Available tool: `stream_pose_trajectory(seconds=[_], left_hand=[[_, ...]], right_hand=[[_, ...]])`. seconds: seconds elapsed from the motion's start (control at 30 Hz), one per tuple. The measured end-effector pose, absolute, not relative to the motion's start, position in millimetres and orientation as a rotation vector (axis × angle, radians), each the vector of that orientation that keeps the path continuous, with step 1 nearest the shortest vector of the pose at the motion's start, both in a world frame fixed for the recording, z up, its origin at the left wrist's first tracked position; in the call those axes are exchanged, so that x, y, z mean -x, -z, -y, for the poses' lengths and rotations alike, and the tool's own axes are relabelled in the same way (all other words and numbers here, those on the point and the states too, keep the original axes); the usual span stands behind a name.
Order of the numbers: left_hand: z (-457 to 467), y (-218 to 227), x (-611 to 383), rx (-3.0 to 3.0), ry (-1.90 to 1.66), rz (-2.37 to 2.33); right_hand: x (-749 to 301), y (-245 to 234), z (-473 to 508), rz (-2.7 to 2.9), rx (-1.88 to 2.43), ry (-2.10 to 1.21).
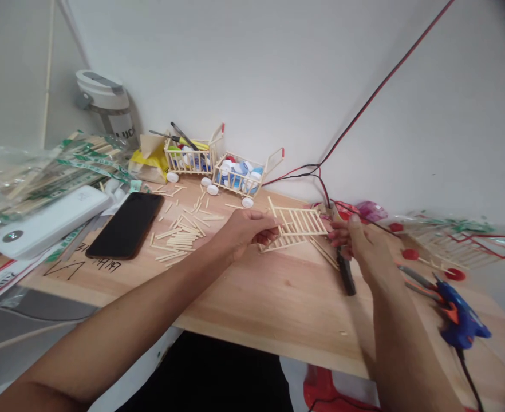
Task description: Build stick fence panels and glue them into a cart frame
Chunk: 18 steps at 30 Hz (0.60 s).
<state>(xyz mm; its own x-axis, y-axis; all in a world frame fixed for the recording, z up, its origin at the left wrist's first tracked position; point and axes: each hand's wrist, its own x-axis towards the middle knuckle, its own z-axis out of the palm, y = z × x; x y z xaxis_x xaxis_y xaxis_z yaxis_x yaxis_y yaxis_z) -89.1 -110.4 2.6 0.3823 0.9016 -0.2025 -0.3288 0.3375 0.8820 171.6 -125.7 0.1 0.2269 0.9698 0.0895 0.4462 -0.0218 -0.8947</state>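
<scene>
My left hand (248, 229) and my right hand (359, 246) hold opposite ends of a flat ladder-like frame of thin wooden sticks (304, 226) above the wooden desk (287, 303). The left fingers pinch its left side, and the right fingertips grip its right end. Just below my right hand lies a black elongated tool (346, 272), partly hidden by the hand. A heap of loose wooden sticks (181, 237) lies to the left of my left hand.
Two stick-built carts with white wheels (192, 157) (239, 180) hold bottle caps at the back. A black phone (126, 225) and white power bank (46, 220) lie left. A blue glue gun (461, 315) lies right. Red-and-black wires (321, 171) run down the wall.
</scene>
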Motion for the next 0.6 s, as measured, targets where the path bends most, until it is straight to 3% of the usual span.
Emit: stream_pose_trajectory(seconds=[0.13,0.23,0.6], left_hand=[[110.6,-1.0,89.1,-0.857,-0.933,-0.793],[110.8,0.2,88.9,-0.853,-0.936,-0.782],[107.7,5.5,89.8,-0.823,-0.950,-0.756]], right_hand=[[-151.6,5.8,129.7,0.997,1.481,-1.194],[-137.7,3.9,131.8,0.963,1.324,-1.354],[-116.6,8.2,121.0,0.775,1.087,-1.335]])
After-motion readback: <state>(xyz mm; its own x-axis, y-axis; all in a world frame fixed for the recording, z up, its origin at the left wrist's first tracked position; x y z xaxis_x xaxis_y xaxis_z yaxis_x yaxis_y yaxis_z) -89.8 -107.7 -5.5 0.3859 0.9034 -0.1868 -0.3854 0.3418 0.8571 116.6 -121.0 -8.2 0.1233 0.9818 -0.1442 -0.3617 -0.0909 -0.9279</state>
